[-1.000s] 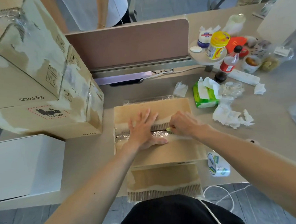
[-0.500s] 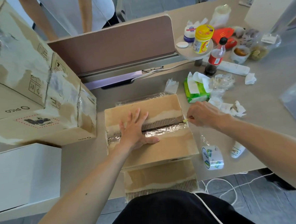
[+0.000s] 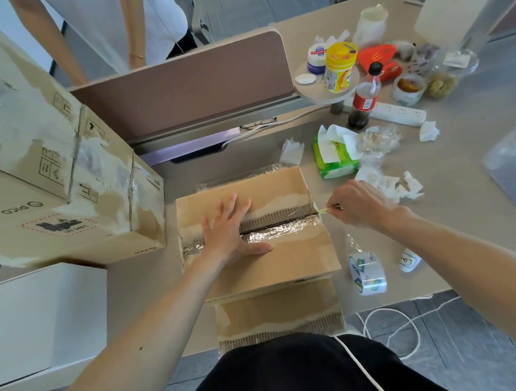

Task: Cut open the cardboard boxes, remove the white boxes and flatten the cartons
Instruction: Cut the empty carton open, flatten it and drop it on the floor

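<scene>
Three cartons [image 3: 253,246] (one white box [image 3: 42,320])

I see a matt brown cardboard box [image 3: 269,254], its paper skin torn to rough corrugation along the seam, with glossy crinkled clear tape [image 3: 282,228] there. Right of it, a shiny plastic tape roll [image 3: 368,274] on the smooth matt surface [image 3: 459,184].

Carton [image 3: 284,262] before me on desk [image 3: 461,214]; stacked cartons [image 3: 56,191] left; tape roll [image 3: 367,273] right; tissue pack [image 3: 334,158] behind-right.

Bare forearms, no sleeves, black garment, perhaps trousers
</scene>
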{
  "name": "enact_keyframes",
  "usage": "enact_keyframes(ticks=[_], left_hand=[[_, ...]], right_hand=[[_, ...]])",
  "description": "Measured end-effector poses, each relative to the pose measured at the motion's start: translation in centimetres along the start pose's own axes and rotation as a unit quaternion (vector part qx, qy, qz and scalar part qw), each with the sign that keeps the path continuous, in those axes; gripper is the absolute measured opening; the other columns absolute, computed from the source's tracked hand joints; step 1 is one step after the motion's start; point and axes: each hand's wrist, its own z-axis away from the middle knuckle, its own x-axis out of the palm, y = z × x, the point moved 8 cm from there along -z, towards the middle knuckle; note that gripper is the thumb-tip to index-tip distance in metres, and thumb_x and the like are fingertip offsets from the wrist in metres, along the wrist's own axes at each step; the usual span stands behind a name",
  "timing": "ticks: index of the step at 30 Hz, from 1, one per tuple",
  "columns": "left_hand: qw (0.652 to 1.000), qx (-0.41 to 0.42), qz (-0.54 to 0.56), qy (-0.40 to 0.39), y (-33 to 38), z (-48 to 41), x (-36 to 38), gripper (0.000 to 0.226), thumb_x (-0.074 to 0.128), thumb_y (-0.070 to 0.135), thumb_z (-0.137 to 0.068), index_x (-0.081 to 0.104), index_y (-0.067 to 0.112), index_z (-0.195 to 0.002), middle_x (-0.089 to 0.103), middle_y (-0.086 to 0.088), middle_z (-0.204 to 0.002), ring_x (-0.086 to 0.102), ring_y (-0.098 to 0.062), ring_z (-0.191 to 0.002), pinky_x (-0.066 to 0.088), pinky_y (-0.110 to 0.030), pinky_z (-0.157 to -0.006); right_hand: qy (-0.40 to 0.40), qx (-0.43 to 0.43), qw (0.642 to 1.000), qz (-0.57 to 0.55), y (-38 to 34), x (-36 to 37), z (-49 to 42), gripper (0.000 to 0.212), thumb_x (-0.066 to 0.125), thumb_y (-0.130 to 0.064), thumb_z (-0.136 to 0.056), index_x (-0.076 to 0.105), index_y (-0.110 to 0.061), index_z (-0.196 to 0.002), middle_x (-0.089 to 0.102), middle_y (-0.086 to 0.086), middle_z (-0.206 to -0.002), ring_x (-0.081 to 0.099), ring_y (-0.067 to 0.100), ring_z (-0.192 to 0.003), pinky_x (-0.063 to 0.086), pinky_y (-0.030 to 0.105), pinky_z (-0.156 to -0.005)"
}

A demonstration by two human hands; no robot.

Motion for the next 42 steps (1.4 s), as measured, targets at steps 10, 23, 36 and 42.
enact_keyframes(ticks=[10, 23, 36, 42], left_hand=[[0.999, -0.016, -0.038, 0.006, 0.0, -0.3, -1.0, 0.116, 0.057, 0.092, -0.060, 0.020, 0.037, -0.156, -0.004, 0.012, -0.166, -0.004, -0.023, -0.153, 0.010, -0.064, -0.118], [0.983, -0.008, -0.165, -0.076, 5.4, -4.3, -2.3, 0.121, 0.082, 0.040, -0.065, 0.000, 0.043, -0.154, -0.011, -0.006, -0.165, -0.003, -0.046, -0.150, 0.017, -0.073, -0.110], [0.980, 0.018, -0.192, -0.046, 6.4, -4.4, -2.8, 0.116, 0.068, 0.040, -0.059, 0.002, 0.039, -0.154, 0.019, -0.013, -0.154, 0.021, -0.050, -0.140, 0.041, -0.059, -0.104], [0.980, 0.020, -0.191, -0.048, 6.3, -4.5, -2.7, 0.116, 0.070, 0.041, -0.061, 0.002, 0.040, -0.155, 0.018, -0.013, -0.155, 0.019, -0.051, -0.141, 0.040, -0.060, -0.106]], right_hand=[[0.082, 0.071, 0.991, -0.078, 3.9, 0.1, 1.6, 0.017, 0.068, -0.019, -0.086, 0.078, -0.010, -0.075, 0.070, 0.006, -0.066, 0.062, 0.028, -0.064, 0.051, 0.034, -0.061], [0.109, 0.249, 0.828, -0.491, 4.2, 5.3, 2.8, 0.014, 0.067, -0.009, -0.086, 0.073, 0.000, -0.077, 0.064, 0.010, -0.062, 0.062, 0.019, -0.049, 0.058, 0.039, -0.057], [0.122, 0.247, 0.818, -0.504, 4.2, 6.7, 2.4, 0.026, 0.067, -0.014, -0.086, 0.071, -0.025, -0.063, 0.054, -0.013, -0.045, 0.042, 0.003, -0.041, 0.038, 0.028, -0.052], [0.141, 0.238, 0.815, -0.509, 4.6, 6.2, 2.4, 0.024, 0.068, -0.015, -0.088, 0.073, -0.023, -0.067, 0.056, -0.013, -0.047, 0.042, 0.002, -0.039, 0.036, 0.023, -0.049]])
